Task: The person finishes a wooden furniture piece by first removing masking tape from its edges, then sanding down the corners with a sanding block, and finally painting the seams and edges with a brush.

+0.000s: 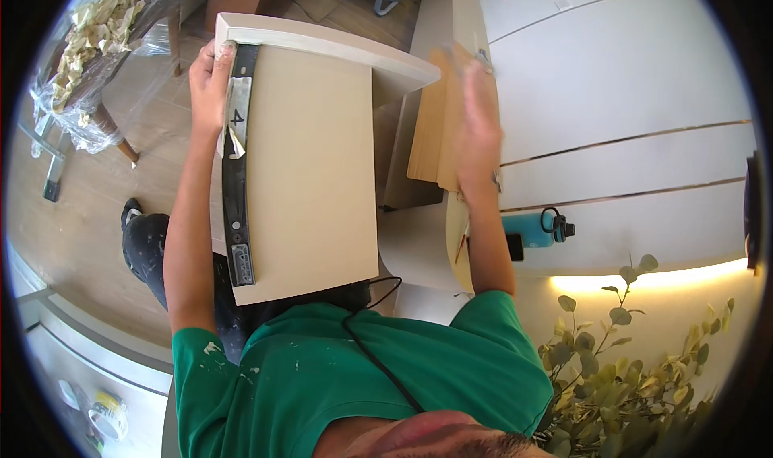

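A cream drawer (310, 160) stands turned on its side in front of me, its thicker front panel (322, 43) at the far end. Along its left edge runs a black metal drawer slide (235, 176) with a torn pale label stuck on it. My left hand (211, 84) is closed on the drawer's far left corner, thumb on top by the slide's end. Right of the drawer, my right hand (481, 128) is raised near a light-brown board (435, 128). Motion blurs its fingers, so I cannot make out whether they hold anything.
White cabinet fronts (612, 72) line the right side. A blue bottle (531, 229) and a dark phone (514, 247) lie there, above a leafy plant (620, 369). At far left stands a plastic-wrapped chair (105, 120) with crumpled paper on it. A black cord (374, 353) crosses my shirt.
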Tool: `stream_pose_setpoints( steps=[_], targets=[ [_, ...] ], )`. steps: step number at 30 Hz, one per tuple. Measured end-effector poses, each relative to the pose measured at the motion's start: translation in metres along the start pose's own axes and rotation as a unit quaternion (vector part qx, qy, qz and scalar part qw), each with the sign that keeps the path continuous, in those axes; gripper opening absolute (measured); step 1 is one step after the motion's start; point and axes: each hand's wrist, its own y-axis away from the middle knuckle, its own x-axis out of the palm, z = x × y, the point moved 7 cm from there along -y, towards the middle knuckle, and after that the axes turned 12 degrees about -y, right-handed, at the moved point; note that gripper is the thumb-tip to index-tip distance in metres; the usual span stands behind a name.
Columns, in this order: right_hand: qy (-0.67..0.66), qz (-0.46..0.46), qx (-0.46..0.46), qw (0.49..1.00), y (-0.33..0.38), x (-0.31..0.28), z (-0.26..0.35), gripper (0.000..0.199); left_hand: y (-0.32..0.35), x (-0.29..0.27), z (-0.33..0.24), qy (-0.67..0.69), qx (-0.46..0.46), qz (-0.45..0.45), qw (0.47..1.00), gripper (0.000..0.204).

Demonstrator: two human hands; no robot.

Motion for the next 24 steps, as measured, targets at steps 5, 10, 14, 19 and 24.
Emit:
stream_pose_setpoints(
  steps=[5, 10, 14, 19, 24],
  targets=[
    [0.066, 0.039, -0.034, 0.996, 0.0, 0.047, 0.004, 0.069, 0.0, 0.001, 0.004, -0.001, -0.008, 0.009, 1.0, 0.04],
    [0.053, 0.044, -0.027, 0.997, 0.001, 0.042, -0.008, 0.062, 0.0, 0.003, -0.006, -0.017, 0.022, -0.008, 1.0, 0.04],
    [0.045, 0.07, -0.013, 0.996, -0.009, 0.049, -0.002, 0.057, 0.001, 0.004, 0.005, 0.028, -0.052, 0.01, 0.998, 0.041],
    [-0.01, 0.125, 0.138, 0.982, 0.038, 0.027, -0.099, 0.05, -0.002, 0.002, 0.011, -0.007, 0.006, 0.013, 1.0, 0.039],
    [-0.284, -0.067, 0.232, 0.928, 0.036, 0.019, -0.079, 0.047, 0.001, -0.001, 0.01, 0.027, -0.041, 0.003, 0.999, 0.04]
  ],
)
